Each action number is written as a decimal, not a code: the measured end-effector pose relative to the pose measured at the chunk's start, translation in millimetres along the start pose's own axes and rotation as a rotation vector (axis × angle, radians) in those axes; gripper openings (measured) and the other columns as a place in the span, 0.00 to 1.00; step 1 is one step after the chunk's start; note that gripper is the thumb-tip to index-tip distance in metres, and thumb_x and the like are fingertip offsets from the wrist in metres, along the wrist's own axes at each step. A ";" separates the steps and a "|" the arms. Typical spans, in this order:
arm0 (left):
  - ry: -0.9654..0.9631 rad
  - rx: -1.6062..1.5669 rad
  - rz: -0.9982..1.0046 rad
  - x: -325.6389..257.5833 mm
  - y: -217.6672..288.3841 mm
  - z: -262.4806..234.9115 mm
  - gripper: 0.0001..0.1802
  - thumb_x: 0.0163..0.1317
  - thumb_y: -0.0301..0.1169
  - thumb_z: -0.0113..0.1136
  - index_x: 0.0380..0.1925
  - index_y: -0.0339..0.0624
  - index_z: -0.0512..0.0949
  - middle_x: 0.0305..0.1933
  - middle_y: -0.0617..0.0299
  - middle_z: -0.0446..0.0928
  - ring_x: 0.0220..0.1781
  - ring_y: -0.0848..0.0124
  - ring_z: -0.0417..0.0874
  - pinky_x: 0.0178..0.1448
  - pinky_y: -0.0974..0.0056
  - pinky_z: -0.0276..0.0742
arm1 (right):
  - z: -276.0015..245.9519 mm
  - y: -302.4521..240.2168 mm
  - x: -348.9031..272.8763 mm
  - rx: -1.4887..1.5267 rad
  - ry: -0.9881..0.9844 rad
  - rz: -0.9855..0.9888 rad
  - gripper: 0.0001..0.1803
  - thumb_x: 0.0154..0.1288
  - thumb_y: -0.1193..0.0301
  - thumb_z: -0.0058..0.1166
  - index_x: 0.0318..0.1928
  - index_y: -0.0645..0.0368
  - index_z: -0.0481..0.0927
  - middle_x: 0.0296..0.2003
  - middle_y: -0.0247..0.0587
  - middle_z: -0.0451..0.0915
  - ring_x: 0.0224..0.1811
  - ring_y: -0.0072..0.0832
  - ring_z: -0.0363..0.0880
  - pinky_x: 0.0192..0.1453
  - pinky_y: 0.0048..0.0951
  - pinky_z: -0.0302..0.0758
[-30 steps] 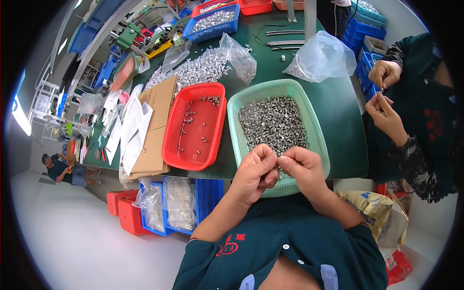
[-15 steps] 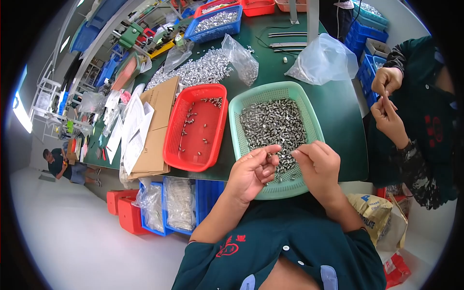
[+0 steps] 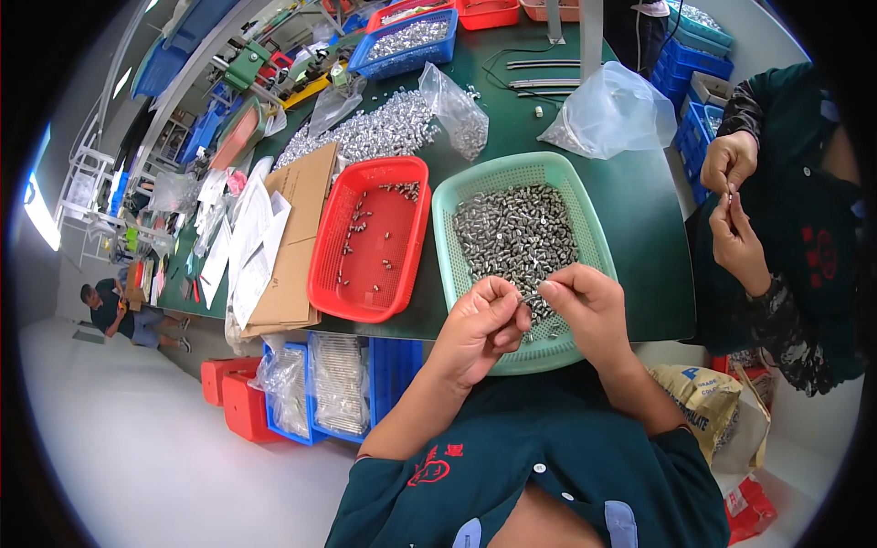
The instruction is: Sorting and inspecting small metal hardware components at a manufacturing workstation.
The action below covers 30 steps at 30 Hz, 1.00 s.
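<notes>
Over the near edge of a pale green basket (image 3: 598, 237), my two hands meet fingertip to fingertip. The basket holds a heap of small metal fittings (image 3: 516, 233). My left hand (image 3: 480, 333) is closed, its thumb and forefinger pinching a small metal fitting (image 3: 530, 297). My right hand (image 3: 589, 315) is closed too, thumb and forefinger on the other side of that fitting. Its exact shape is mostly hidden by the fingers. Just left of the green basket stands a red basket (image 3: 356, 297) with a few scattered fittings in it.
Cardboard (image 3: 297, 228) and papers lie left of the red basket. Behind are a pile of shiny parts (image 3: 375, 128), a blue basket (image 3: 406, 64) and plastic bags (image 3: 617, 114). At right a co-worker's hands (image 3: 735, 201) pinch something small. Blue crates (image 3: 393, 374) sit below the table edge.
My right hand has moved left and my fingertips have come together at the small fitting. The co-worker's hands have shifted slightly.
</notes>
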<state>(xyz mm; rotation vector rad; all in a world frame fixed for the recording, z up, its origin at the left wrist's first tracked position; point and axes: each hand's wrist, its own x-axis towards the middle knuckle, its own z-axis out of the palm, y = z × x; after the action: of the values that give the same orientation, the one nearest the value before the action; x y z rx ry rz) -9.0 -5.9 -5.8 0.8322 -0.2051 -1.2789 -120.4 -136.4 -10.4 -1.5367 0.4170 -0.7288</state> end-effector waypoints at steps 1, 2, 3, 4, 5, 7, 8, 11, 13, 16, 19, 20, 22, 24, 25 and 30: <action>-0.003 -0.005 0.000 -0.3 -0.3 -0.2 0.04 0.66 0.31 0.51 0.36 0.45 0.69 0.27 0.58 0.75 0.18 0.80 0.63 0.24 0.76 0.58 | -0.1 0.1 -0.4 0.011 -0.008 -0.004 0.05 0.58 0.77 0.58 0.28 0.66 0.77 0.20 0.33 0.72 0.24 0.16 0.67 0.27 0.20 0.64; -0.007 -0.010 -0.001 -0.2 -0.3 -0.4 0.04 0.66 0.31 0.51 0.36 0.45 0.70 0.27 0.58 0.75 0.18 0.80 0.63 0.23 0.76 0.58 | -0.3 0.2 -0.4 0.022 -0.015 -0.009 0.05 0.58 0.77 0.58 0.28 0.66 0.77 0.20 0.33 0.72 0.24 0.16 0.68 0.27 0.20 0.64; -0.008 -0.010 -0.001 -0.3 -0.1 -0.4 0.04 0.66 0.31 0.51 0.36 0.45 0.70 0.27 0.58 0.75 0.18 0.80 0.63 0.23 0.76 0.58 | -0.8 0.2 -0.2 0.022 -0.015 -0.009 0.05 0.58 0.77 0.58 0.28 0.66 0.77 0.20 0.33 0.72 0.24 0.16 0.68 0.27 0.20 0.64; -0.010 -0.019 -0.008 -0.6 0.3 -0.4 0.04 0.66 0.31 0.51 0.36 0.45 0.70 0.27 0.58 0.75 0.18 0.80 0.63 0.23 0.76 0.58 | -1.4 0.0 0.2 0.035 -0.012 -0.001 0.05 0.58 0.77 0.58 0.27 0.66 0.77 0.20 0.33 0.72 0.24 0.16 0.68 0.27 0.20 0.64; -0.012 -0.028 -0.015 -0.7 0.6 -0.2 0.03 0.66 0.31 0.51 0.36 0.45 0.70 0.27 0.58 0.75 0.18 0.80 0.63 0.23 0.76 0.58 | -1.9 -0.3 0.4 0.049 -0.008 0.007 0.05 0.57 0.77 0.58 0.27 0.66 0.77 0.20 0.33 0.73 0.24 0.16 0.68 0.27 0.20 0.65; -0.020 -0.030 -0.013 -0.5 0.4 0.3 0.03 0.66 0.31 0.51 0.36 0.45 0.70 0.27 0.58 0.75 0.18 0.80 0.63 0.23 0.76 0.58 | -2.3 -2.7 0.3 0.016 -0.019 -0.006 0.05 0.57 0.77 0.58 0.27 0.66 0.77 0.20 0.33 0.73 0.23 0.16 0.68 0.27 0.21 0.65; -0.026 -0.032 -0.009 -0.3 0.4 0.6 0.03 0.66 0.30 0.51 0.36 0.45 0.70 0.27 0.58 0.75 0.18 0.80 0.63 0.23 0.76 0.58 | -2.8 -4.4 0.6 -0.016 -0.031 -0.019 0.05 0.57 0.77 0.58 0.27 0.66 0.77 0.20 0.33 0.73 0.23 0.17 0.69 0.27 0.21 0.65; -0.010 0.010 0.010 -0.6 -0.3 0.1 0.04 0.65 0.30 0.52 0.36 0.45 0.70 0.26 0.58 0.75 0.18 0.81 0.62 0.23 0.76 0.57 | -7.0 -11.1 1.8 -0.262 -0.062 -0.212 0.06 0.58 0.76 0.58 0.27 0.66 0.77 0.20 0.30 0.73 0.25 0.14 0.69 0.27 0.20 0.66; -0.008 0.065 0.039 -1.8 -0.1 1.2 0.04 0.65 0.30 0.53 0.36 0.44 0.70 0.26 0.58 0.75 0.18 0.81 0.62 0.23 0.76 0.57 | -9.4 -18.1 3.6 -0.322 -0.094 -0.283 0.06 0.57 0.76 0.58 0.26 0.66 0.77 0.20 0.31 0.73 0.24 0.15 0.70 0.26 0.20 0.66; -0.044 0.108 0.038 -4.6 3.8 6.8 0.05 0.64 0.30 0.54 0.36 0.43 0.69 0.25 0.57 0.74 0.17 0.82 0.61 0.22 0.77 0.56 | -12.1 -13.6 4.9 -0.124 -0.152 -0.108 0.05 0.56 0.77 0.59 0.27 0.65 0.77 0.19 0.34 0.73 0.23 0.18 0.71 0.26 0.22 0.66; -0.055 0.150 0.021 -3.8 5.3 8.1 0.06 0.64 0.30 0.54 0.35 0.43 0.68 0.24 0.58 0.74 0.16 0.82 0.61 0.21 0.77 0.55 | -13.8 -7.1 5.9 0.271 -0.204 0.289 0.05 0.56 0.77 0.59 0.27 0.65 0.77 0.19 0.36 0.74 0.22 0.19 0.71 0.27 0.23 0.67; -0.034 0.204 0.025 -3.2 4.8 8.7 0.06 0.65 0.31 0.53 0.35 0.43 0.67 0.23 0.59 0.74 0.16 0.82 0.61 0.21 0.77 0.54 | -10.0 -7.9 3.1 0.053 -0.191 0.077 0.05 0.57 0.76 0.58 0.27 0.65 0.77 0.20 0.34 0.74 0.23 0.18 0.71 0.27 0.22 0.67; -0.019 0.216 0.041 -2.8 5.5 13.0 0.06 0.65 0.31 0.53 0.35 0.43 0.67 0.23 0.59 0.75 0.16 0.82 0.61 0.21 0.77 0.54 | -2.9 -5.9 -1.5 -0.214 -0.133 -0.230 0.07 0.60 0.76 0.56 0.26 0.66 0.77 0.20 0.31 0.74 0.23 0.16 0.70 0.27 0.20 0.67; -0.011 0.230 0.060 -1.4 6.3 16.0 0.07 0.65 0.32 0.53 0.35 0.43 0.67 0.23 0.59 0.75 0.16 0.83 0.61 0.20 0.77 0.53 | 1.8 -3.8 -4.5 -0.068 -0.117 -0.059 0.08 0.59 0.75 0.57 0.25 0.65 0.77 0.20 0.31 0.74 0.23 0.16 0.70 0.26 0.20 0.67; 0.034 0.248 0.045 -1.1 5.8 16.6 0.08 0.66 0.34 0.52 0.34 0.42 0.68 0.21 0.59 0.73 0.15 0.83 0.59 0.20 0.77 0.52 | 2.8 -2.5 -4.9 0.079 -0.102 0.112 0.08 0.59 0.75 0.57 0.24 0.65 0.77 0.19 0.31 0.73 0.22 0.17 0.70 0.26 0.21 0.67; 0.201 0.361 0.080 5.4 3.5 1.0 0.17 0.69 0.44 0.44 0.32 0.41 0.68 0.15 0.66 0.64 0.12 0.82 0.53 0.17 0.76 0.47 | -3.9 9.5 -0.3 0.457 -0.044 0.404 0.11 0.58 0.70 0.59 0.23 0.63 0.76 0.17 0.31 0.71 0.19 0.18 0.66 0.22 0.23 0.64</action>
<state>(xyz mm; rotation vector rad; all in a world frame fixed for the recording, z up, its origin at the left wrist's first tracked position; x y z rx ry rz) -5.2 -11.1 -4.4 1.2422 -0.3099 -1.0896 -121.7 -140.1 -19.9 -0.9950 0.4726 -0.4329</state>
